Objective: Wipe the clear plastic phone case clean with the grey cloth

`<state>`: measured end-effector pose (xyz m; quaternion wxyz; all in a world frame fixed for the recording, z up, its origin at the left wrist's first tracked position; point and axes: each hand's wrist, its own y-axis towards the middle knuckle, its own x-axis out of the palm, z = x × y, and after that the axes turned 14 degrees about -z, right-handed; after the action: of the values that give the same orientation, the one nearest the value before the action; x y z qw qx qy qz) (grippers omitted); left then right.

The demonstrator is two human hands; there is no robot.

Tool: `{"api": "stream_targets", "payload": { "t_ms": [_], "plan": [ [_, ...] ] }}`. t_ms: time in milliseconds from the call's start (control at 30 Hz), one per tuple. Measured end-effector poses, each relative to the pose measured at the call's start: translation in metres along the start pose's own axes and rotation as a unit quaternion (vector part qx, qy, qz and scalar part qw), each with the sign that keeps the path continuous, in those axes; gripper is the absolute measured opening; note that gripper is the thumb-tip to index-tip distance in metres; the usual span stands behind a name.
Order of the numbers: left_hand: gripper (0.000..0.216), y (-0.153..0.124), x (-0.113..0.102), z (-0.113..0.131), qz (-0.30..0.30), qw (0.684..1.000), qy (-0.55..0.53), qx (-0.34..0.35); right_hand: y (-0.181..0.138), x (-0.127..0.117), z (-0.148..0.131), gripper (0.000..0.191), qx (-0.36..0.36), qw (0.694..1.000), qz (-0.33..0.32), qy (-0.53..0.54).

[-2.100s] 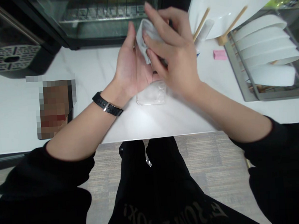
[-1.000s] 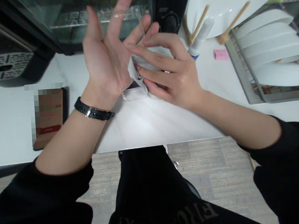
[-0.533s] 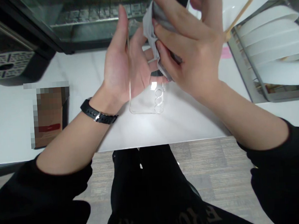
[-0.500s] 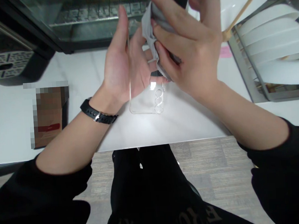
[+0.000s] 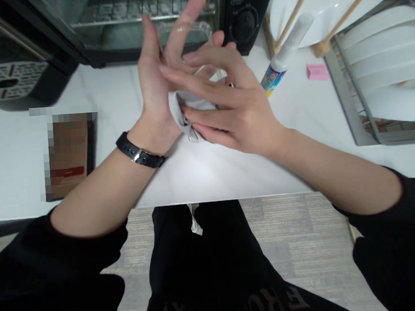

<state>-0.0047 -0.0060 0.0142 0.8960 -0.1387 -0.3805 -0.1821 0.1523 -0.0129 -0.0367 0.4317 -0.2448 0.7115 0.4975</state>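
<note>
My left hand, with a black watch strap on its wrist, supports a clear phone case on its palm and spread fingers. The case's far rounded end shows beyond the fingers, while most of its middle is covered. My right hand lies across the case and presses a bunched grey cloth against it. Cloth shows around the right fingertips, near the base of the left thumb. Just right of my right hand is a white-capped spray bottle with a blue label.
A black toaster oven stands behind the hands. On the right, a metal rack holds several white dishes. A small pink block lies beside it. A dark, partly pixelated flat object rests on the white counter at left.
My right hand has come down and left, bringing the cloth onto the case. The case's near end is now largely covered, and the spray bottle and oven knob have come into sight.
</note>
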Motion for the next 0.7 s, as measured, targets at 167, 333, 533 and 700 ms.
{"api": "stream_targets", "payload": {
  "t_ms": [167,333,533,700],
  "plan": [
    [0.078,0.006,-0.015,0.012,-0.039,0.994,0.076,0.072,-0.002,-0.001,0.001,0.028,-0.055,0.998,-0.022,-0.036],
    [0.074,0.009,-0.025,0.012,-0.063,0.991,0.057,0.105,-0.002,-0.006,0.005,0.029,-0.004,0.999,-0.019,-0.027],
    [0.074,0.006,-0.028,0.014,-0.107,0.984,0.073,0.124,-0.005,-0.008,0.017,0.028,-0.013,0.991,0.080,-0.110],
    [0.072,0.004,-0.021,0.009,-0.159,0.980,0.061,0.098,-0.005,-0.007,0.032,0.032,-0.005,0.980,0.133,-0.145]
  ]
}}
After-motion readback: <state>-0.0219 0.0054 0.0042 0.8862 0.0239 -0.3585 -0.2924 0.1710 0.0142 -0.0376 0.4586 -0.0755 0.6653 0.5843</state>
